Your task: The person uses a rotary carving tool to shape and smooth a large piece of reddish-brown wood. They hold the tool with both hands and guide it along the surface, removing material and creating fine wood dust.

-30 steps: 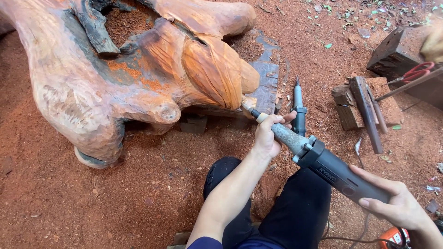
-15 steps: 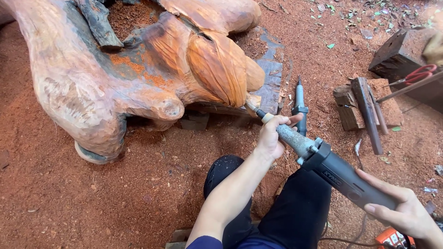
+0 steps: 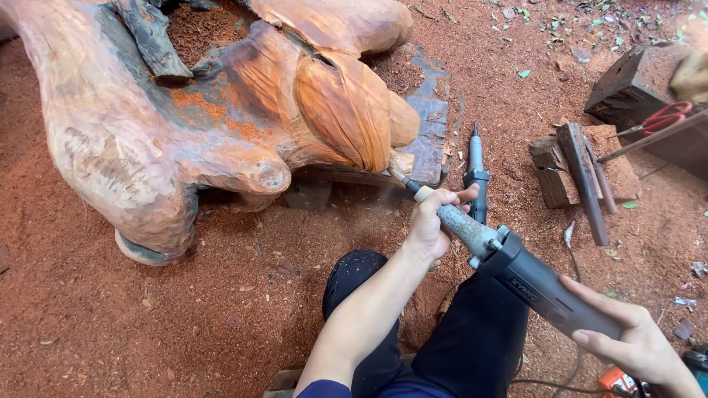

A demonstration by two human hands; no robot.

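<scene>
A big carved reddish wood root sculpture (image 3: 221,110) lies on sawdust-covered ground. I hold a long grey power carving tool (image 3: 516,269) with both hands. My left hand (image 3: 431,221) grips its dusty metal neck near the front. My right hand (image 3: 638,343) holds the dark rear body. The tool's bit (image 3: 398,179) touches the lower edge of the rounded orange lobe (image 3: 346,110) of the sculpture, and a little dust rises there.
A second grinder (image 3: 476,173) lies on the ground just beyond my left hand. Wood blocks with chisels (image 3: 579,173) sit to the right, with red-handled scissors (image 3: 660,119) on a dark block. My dark-trousered knee (image 3: 354,276) is below.
The view has shifted slightly; the tool's bit stays at the same spot on the orange lobe while my hands hold their grip, the right hand a touch lower in view.
</scene>
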